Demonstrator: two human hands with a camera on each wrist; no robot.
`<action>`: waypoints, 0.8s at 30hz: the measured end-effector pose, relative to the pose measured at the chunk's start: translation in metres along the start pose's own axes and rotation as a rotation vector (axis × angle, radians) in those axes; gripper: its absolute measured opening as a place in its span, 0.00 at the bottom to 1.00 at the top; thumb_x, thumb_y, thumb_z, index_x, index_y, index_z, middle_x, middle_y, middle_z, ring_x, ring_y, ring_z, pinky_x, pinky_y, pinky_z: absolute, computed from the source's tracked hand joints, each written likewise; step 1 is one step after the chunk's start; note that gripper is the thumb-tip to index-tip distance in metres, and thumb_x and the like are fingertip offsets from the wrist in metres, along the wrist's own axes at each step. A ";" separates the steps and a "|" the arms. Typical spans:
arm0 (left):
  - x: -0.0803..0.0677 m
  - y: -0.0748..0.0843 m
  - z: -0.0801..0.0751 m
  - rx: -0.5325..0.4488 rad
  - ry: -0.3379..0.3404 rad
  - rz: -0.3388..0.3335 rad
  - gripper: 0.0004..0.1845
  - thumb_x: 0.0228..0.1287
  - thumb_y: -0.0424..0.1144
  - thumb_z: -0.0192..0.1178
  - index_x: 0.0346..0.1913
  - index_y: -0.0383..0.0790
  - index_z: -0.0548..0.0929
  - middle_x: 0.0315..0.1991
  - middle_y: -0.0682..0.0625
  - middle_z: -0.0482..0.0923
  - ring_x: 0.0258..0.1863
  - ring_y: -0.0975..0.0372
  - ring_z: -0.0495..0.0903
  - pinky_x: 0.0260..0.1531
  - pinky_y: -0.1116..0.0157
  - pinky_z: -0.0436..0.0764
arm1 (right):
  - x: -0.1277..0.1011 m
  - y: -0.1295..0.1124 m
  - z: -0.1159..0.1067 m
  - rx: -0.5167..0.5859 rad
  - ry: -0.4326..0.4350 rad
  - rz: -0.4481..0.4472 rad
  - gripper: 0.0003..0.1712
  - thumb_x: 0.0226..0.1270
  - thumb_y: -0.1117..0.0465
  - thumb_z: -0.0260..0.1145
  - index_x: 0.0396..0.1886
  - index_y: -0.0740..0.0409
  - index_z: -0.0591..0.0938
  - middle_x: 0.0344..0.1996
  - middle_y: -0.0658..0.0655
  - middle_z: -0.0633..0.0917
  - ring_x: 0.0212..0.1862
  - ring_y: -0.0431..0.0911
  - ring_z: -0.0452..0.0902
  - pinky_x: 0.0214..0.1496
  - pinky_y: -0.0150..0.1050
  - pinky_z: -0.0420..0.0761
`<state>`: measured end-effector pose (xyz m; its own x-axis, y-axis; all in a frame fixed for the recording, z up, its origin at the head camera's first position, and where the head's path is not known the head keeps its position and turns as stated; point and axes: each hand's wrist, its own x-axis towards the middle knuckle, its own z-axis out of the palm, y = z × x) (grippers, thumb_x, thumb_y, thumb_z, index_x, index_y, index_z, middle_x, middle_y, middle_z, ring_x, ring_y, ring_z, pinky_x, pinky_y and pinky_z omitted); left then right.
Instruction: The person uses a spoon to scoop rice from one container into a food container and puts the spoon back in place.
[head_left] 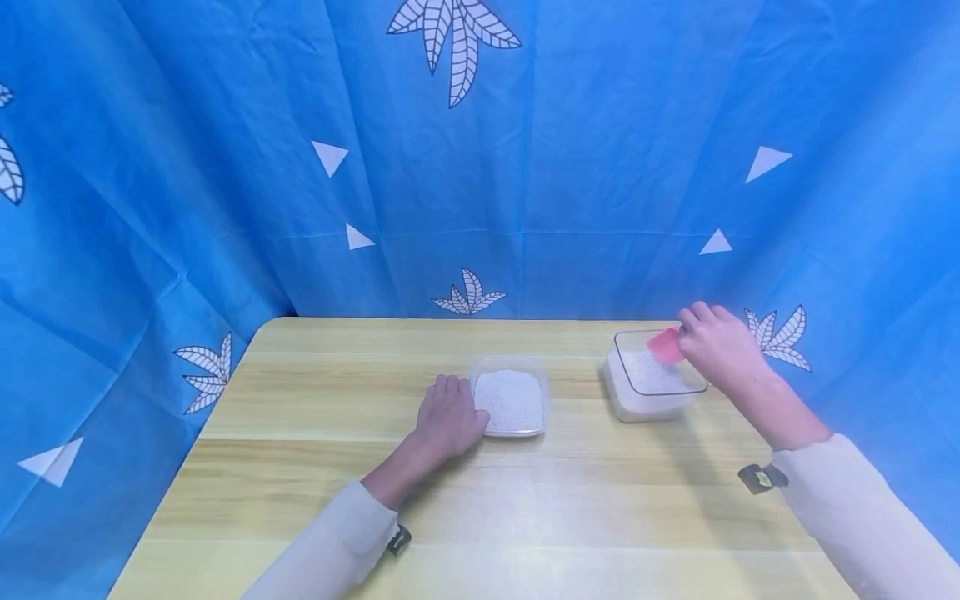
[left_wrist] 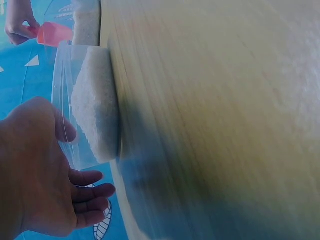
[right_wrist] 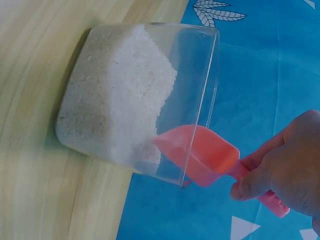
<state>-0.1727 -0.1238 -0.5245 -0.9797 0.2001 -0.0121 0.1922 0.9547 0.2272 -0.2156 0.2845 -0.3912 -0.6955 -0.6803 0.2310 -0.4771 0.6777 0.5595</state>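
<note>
While the right hand (head_left: 718,343) grasps a pink scoop (right_wrist: 202,155) by its handle, the left hand (head_left: 448,417) rests relaxed against a tub of rice (head_left: 511,398).

The scoop's tip dips into the rice (right_wrist: 117,107) of a second clear container (head_left: 651,377) at the right of the wooden table (head_left: 525,500). Left fingers (left_wrist: 87,192) lie straight, touching the shallow tub's side near the table's middle, with blue cloth (head_left: 225,167) behind.

No legible text, labels, brands or numbers on either clear container (head_left: 511,402), the pink scoop (right_wrist: 200,155), the counter (head_left: 480,500) or the leaf-and-triangle printed blue backdrop (head_left: 525,167).
</note>
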 end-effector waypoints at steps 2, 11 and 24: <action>0.000 0.000 0.000 0.001 0.001 -0.001 0.20 0.62 0.49 0.50 0.43 0.33 0.74 0.38 0.44 0.69 0.40 0.53 0.65 0.44 0.60 0.68 | 0.001 -0.001 0.002 -0.009 -0.006 -0.009 0.12 0.44 0.78 0.80 0.31 0.67 0.88 0.33 0.63 0.83 0.38 0.55 0.77 0.41 0.44 0.83; 0.000 0.000 -0.001 0.003 0.002 0.000 0.20 0.63 0.49 0.50 0.43 0.32 0.74 0.38 0.44 0.68 0.40 0.53 0.64 0.44 0.60 0.68 | 0.006 -0.007 0.008 -0.038 -0.025 -0.059 0.09 0.49 0.78 0.74 0.27 0.62 0.88 0.30 0.60 0.80 0.36 0.54 0.72 0.38 0.42 0.78; -0.001 0.001 -0.002 0.003 -0.004 0.002 0.21 0.63 0.50 0.50 0.44 0.31 0.74 0.38 0.44 0.68 0.40 0.53 0.64 0.44 0.60 0.67 | 0.008 -0.013 0.021 0.014 -0.112 -0.065 0.13 0.46 0.79 0.73 0.24 0.57 0.87 0.32 0.59 0.82 0.37 0.53 0.71 0.37 0.41 0.76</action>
<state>-0.1713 -0.1231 -0.5225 -0.9792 0.2025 -0.0160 0.1939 0.9551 0.2242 -0.2264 0.2761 -0.4137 -0.7180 -0.6882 0.1037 -0.5300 0.6372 0.5595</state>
